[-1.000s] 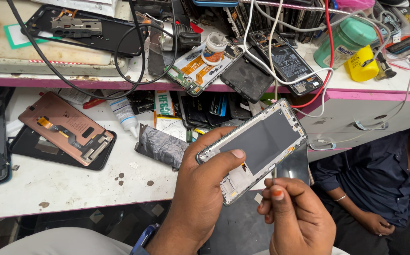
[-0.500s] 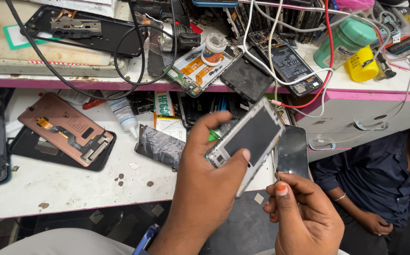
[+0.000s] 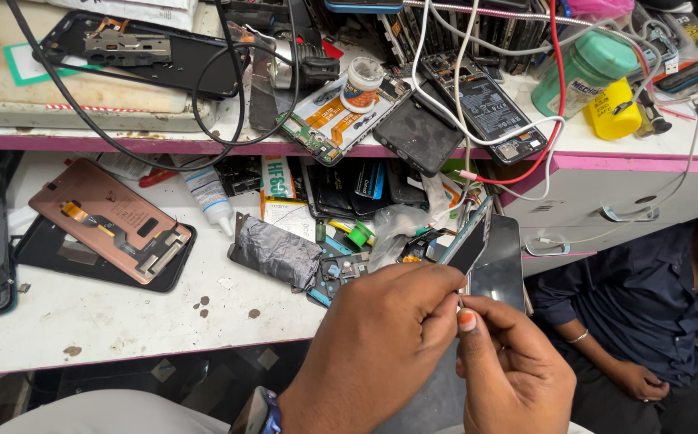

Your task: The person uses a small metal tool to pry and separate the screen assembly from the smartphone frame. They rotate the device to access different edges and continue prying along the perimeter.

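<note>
While the left hand [image 3: 381, 345] grips a phone frame [image 3: 469, 237], the right hand [image 3: 514, 370] pinches its edge.

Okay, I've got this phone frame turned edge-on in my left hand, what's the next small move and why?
Probably tilt the phone frame back flat toward you. Its face is hidden edge-on, and the right hand pinches at its lower edge beside the left hand, so the contact spot is hard to see.

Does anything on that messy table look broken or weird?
Yes. Opened phones lie with their insides showing, a copper-coloured screen lies face down, and brown spots stain the white table. The left hand holds a phone frame edge-on.
</note>
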